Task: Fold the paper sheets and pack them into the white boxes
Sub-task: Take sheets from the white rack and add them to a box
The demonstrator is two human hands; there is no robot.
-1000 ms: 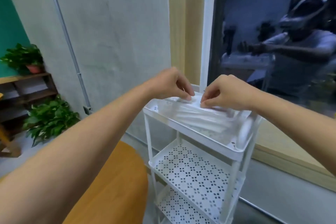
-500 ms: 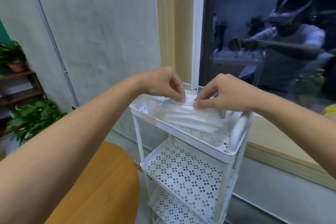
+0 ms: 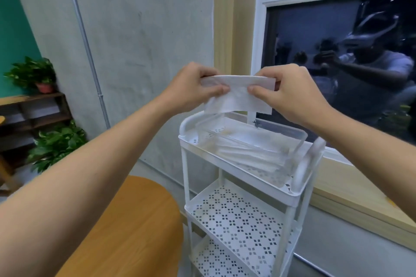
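While both hands hang above the white cart (image 3: pixel 227 167), a paper sheet (image 3: pixel 238 100) is stretched between them, well clear of the cart's top tray. Left hand (image 3: pixel 193 87): thumb and curled fingers pinch the sheet's left end. Right hand (image 3: pixel 290 94): same pinch on the right end, thumb in front. The sheet looks folded along its top edge, though blur leaves that uncertain. A clear container (image 3: pixel 290 132) sits on the cart's top tray, with more white sheets (image 3: pixel 245 153) lying inside. A wooden table (image 3: pixel 135 231) stands left of the cart, a dark window (image 3: pixel 315 29) behind it.
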